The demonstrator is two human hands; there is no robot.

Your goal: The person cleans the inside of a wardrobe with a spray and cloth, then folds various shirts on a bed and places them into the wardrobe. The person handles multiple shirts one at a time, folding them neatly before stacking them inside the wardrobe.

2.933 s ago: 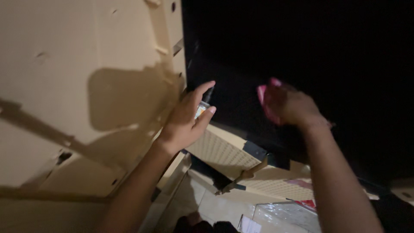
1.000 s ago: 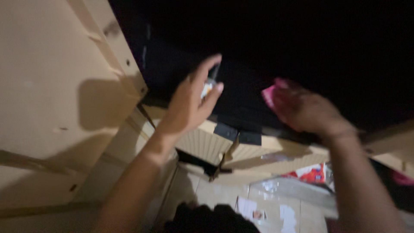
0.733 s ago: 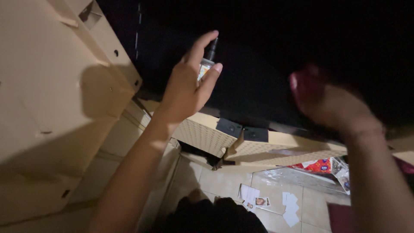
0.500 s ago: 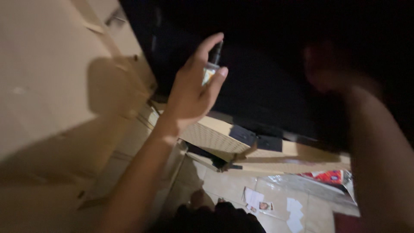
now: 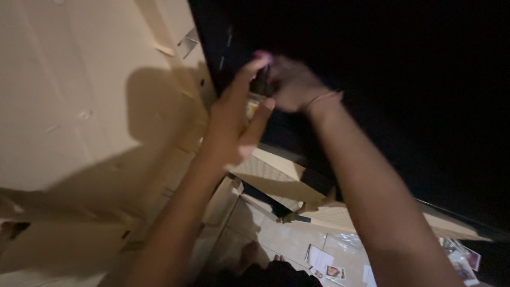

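Observation:
My left hand point(image 5: 232, 123) is raised in front of a large black panel point(image 5: 382, 90) and grips a small spray bottle point(image 5: 257, 95) with a dark cap and a pale label. My right hand point(image 5: 294, 84) is crossed over to the bottle's top and holds a pink cloth point(image 5: 262, 55), of which only an edge shows past the fingers. Both hands are close together against the dark surface. Most of the cloth is hidden by my right hand.
Big sheets of tan cardboard point(image 5: 90, 106) fill the left side. Below the panel lies a corrugated cardboard flap point(image 5: 268, 172). A tiled floor point(image 5: 276, 239) with scattered papers point(image 5: 324, 263) and a plastic sheet shows at the bottom.
My right hand with the pink cloth has swung left across the panel and now meets the spray bottle in my left hand. The view has shifted up and left.

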